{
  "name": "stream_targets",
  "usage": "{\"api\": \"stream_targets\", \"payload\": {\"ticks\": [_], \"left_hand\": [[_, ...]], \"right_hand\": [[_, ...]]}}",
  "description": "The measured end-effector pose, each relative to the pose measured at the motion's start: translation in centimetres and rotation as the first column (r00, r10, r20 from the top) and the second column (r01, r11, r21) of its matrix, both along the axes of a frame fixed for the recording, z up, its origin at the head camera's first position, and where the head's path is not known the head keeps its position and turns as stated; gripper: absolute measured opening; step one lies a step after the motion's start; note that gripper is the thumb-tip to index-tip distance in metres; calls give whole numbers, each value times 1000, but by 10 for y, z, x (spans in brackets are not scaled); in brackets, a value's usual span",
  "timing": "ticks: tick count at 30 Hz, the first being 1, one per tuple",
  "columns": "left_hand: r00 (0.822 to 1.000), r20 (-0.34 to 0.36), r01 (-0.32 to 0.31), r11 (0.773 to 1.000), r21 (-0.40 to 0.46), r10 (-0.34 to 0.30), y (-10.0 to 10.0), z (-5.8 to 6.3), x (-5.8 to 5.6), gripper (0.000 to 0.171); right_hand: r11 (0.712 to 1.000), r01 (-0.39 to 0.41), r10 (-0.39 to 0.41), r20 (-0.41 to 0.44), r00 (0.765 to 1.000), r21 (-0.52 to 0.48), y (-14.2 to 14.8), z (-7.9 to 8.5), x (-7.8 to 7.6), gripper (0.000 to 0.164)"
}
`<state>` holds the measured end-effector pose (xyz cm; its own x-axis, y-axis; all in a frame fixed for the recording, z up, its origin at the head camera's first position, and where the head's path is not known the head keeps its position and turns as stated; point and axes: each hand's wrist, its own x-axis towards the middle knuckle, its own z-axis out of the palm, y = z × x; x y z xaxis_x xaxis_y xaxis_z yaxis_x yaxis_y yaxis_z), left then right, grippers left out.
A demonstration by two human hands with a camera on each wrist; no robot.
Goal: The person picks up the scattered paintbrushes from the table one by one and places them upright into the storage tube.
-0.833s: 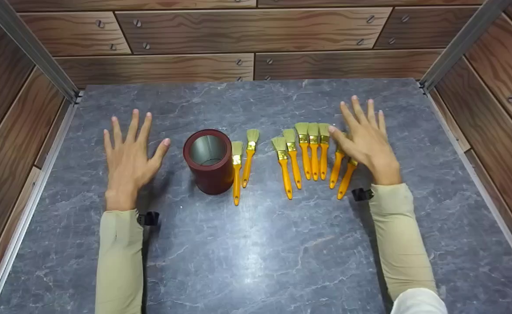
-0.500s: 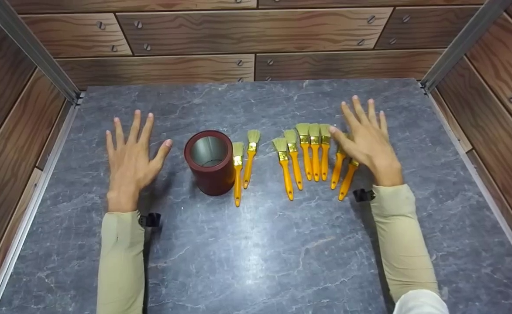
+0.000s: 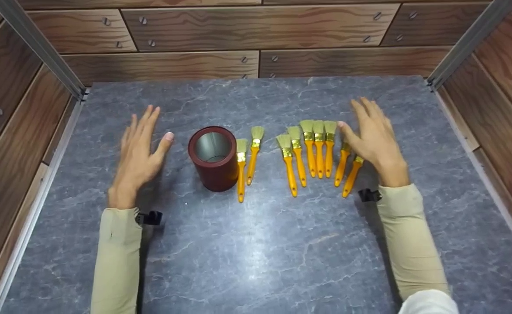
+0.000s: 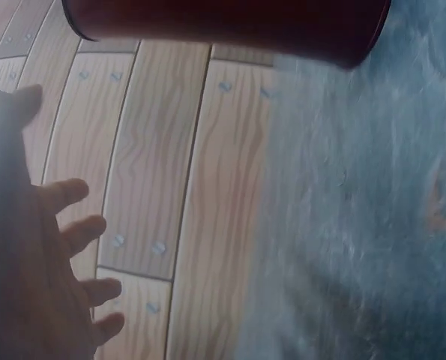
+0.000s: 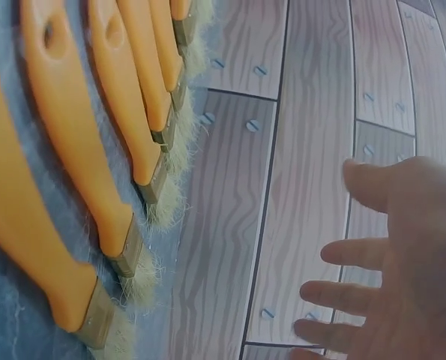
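My left hand (image 3: 138, 157) is over the table left of a dark red cylindrical holder (image 3: 216, 176), fingers extended and thumb apart, holding nothing. The holder stands upright with its open top showing a grey inside; its lower side also shows at the top of the left wrist view. Two paintbrushes (image 3: 241, 174) with orange handles lie just right of it. Farther right, several like brushes (image 3: 310, 157) lie in a row, bristles toward the back. My right hand (image 3: 378, 144), fingers extended and holding nothing, is over the row's right end and partly hides the last brushes (image 3: 351, 179).
The grey marbled table (image 3: 256, 244) spans the space, with wood-patterned panels (image 3: 256, 28) at the back and both sides. Metal posts (image 3: 461, 43) rise at the back corners. A small black camera (image 3: 151, 217) sits at the left wrist, another (image 3: 369, 195) at the right.
Both hands have turned from palms down toward thumbs up, their fingers drawing closer together. The holder and brushes stay in place on the table; the head view has shifted slightly.
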<state>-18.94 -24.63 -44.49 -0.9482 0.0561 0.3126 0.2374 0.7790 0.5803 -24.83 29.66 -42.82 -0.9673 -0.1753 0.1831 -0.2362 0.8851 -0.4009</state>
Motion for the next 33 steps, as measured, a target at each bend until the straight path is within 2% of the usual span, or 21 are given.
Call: {"api": "stream_targets", "payload": {"ticks": [2, 4, 6, 10, 17, 21, 23, 30, 33], "left_hand": [[998, -33, 59, 994, 88, -56, 3, -3, -1, 69], [991, -75, 122, 979, 163, -111, 5, -6, 0, 66], [979, -117, 189, 955, 230, -166, 8, -12, 3, 65], [954, -164, 293, 891, 346, -249, 14, -23, 8, 64], [917, -185, 397, 775, 492, -353, 26, -37, 13, 72], [901, -161, 422, 729, 540, -403, 31, -42, 14, 84], [901, -141, 415, 726, 548, -409, 34, -43, 15, 90], [920, -27, 347, 782, 518, -391, 48, -45, 17, 107], [926, 3, 320, 791, 521, -377, 51, -46, 19, 111]], "right_hand": [[1000, -4, 4, -26, 1000, -4, 1, 3, 1, 76], [1000, -18, 17, -39, 999, -5, 2, 4, 3, 74], [999, -32, 32, -37, 999, -13, 4, 4, 6, 72], [997, -44, 43, -13, 999, -57, 10, 2, 13, 68], [994, -42, 49, 64, 997, -101, 22, 3, 27, 61], [994, -36, 48, 109, 993, -104, 25, 2, 32, 60], [993, -34, 48, 128, 991, -112, 26, -1, 35, 61], [991, 0, 21, 152, 988, -137, 36, -13, 48, 65], [990, 17, 9, 181, 983, -142, 39, -18, 52, 62]]}}
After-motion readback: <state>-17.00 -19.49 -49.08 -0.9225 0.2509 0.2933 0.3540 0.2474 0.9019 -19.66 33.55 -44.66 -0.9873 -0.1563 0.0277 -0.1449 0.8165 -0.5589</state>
